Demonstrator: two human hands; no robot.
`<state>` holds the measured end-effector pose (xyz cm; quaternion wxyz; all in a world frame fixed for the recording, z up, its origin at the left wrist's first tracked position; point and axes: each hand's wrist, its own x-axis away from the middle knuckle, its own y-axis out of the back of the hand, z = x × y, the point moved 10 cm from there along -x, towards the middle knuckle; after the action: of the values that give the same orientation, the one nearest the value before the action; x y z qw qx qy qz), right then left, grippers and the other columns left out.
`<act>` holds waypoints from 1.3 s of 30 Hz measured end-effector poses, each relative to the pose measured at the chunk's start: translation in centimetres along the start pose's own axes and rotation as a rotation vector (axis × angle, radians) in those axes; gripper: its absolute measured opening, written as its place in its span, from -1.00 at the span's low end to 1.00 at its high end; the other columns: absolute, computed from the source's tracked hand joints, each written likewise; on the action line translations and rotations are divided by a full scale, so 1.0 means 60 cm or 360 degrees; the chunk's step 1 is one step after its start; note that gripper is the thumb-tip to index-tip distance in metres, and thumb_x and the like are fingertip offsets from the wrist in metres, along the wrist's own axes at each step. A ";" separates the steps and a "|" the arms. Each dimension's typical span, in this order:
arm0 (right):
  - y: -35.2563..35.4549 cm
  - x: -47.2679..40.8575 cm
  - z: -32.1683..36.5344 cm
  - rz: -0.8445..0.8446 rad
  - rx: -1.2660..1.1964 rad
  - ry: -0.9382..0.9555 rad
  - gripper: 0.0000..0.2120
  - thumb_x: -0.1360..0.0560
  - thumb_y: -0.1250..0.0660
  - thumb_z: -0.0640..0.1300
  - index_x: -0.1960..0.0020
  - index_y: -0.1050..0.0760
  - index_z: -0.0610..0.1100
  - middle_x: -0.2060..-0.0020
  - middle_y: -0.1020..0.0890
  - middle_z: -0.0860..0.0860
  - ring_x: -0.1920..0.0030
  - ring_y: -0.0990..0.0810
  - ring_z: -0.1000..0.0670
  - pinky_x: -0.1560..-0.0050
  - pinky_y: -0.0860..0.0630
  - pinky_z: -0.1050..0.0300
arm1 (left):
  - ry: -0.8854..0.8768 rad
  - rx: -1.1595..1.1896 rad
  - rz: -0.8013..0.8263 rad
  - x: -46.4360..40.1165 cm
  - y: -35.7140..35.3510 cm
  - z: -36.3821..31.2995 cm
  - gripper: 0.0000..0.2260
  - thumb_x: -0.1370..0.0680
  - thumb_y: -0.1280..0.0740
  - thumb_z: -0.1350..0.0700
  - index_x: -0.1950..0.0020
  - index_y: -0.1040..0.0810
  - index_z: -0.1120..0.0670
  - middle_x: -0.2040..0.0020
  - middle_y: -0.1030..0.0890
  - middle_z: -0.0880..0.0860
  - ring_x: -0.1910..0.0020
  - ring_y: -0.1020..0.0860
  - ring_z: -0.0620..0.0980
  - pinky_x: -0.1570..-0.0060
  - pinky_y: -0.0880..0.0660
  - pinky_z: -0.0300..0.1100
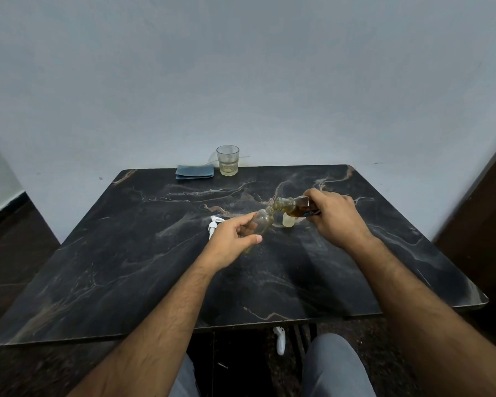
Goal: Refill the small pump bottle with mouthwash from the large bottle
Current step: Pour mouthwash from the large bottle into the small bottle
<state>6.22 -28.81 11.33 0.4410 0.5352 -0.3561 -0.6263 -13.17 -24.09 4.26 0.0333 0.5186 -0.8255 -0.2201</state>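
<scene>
Nearest me, left hand [232, 239] curls thumb and fingers round the small bottle [260, 223], tilted above the table [126, 267], pump [213, 226] lying behind. Right hand [334, 217] grips the large bottle [295, 207], tipped, mouth touching the small bottle's neck.

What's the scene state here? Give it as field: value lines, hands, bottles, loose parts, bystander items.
left hand: grips the small clear bottle, tilted, pump off
right hand: grips the large bottle of amber liquid, tipped neck-down
contact: large bottle's mouth meets the small bottle's mouth
pump head: white, lying on the table left of the left hand
cap: pale, on the table under the large bottle
glass tumbler: far edge, a little pale liquid inside
blue cloth: folded, left of the tumbler
table: dark marble-patterned
</scene>
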 end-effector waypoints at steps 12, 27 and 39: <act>0.003 -0.003 0.000 -0.0016 0.0019 0.0010 -0.66 -0.51 -0.41 -0.15 -0.22 -0.40 0.01 -0.04 -0.62 0.04 -0.08 -0.56 -0.10 -0.18 -0.39 -0.15 | -0.0007 0.0107 -0.0013 0.003 0.001 -0.013 -0.46 -0.48 -0.44 0.33 -0.36 -0.40 -0.08 0.04 -0.60 -0.21 0.06 -0.54 -0.21 0.10 -0.53 -0.41; 0.004 -0.008 -0.002 0.0001 0.0067 -0.0007 -0.68 -0.53 -0.38 -0.15 -0.22 -0.39 0.04 -0.07 -0.62 0.05 -0.11 -0.55 -0.08 -0.22 -0.35 -0.14 | -0.0005 0.0134 0.0019 -0.002 0.000 -0.009 -0.47 -0.48 -0.45 0.29 -0.35 -0.44 -0.13 0.00 -0.62 -0.15 -0.01 -0.58 -0.14 0.00 -0.61 -0.20; 0.006 -0.010 -0.003 0.0022 0.0100 -0.0013 -0.66 -0.52 -0.39 -0.16 -0.23 -0.37 0.04 -0.08 -0.62 0.05 -0.11 -0.54 -0.08 -0.22 -0.35 -0.14 | -0.0008 0.0200 0.0052 -0.002 -0.003 -0.010 -0.48 -0.48 -0.45 0.30 -0.35 -0.45 -0.11 0.02 -0.61 -0.13 0.03 -0.55 -0.13 0.04 -0.59 -0.26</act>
<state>6.50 -28.39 11.81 0.4267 0.5438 -0.3811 -0.6140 -12.79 -24.26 4.75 0.0022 0.5056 -0.8461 -0.1687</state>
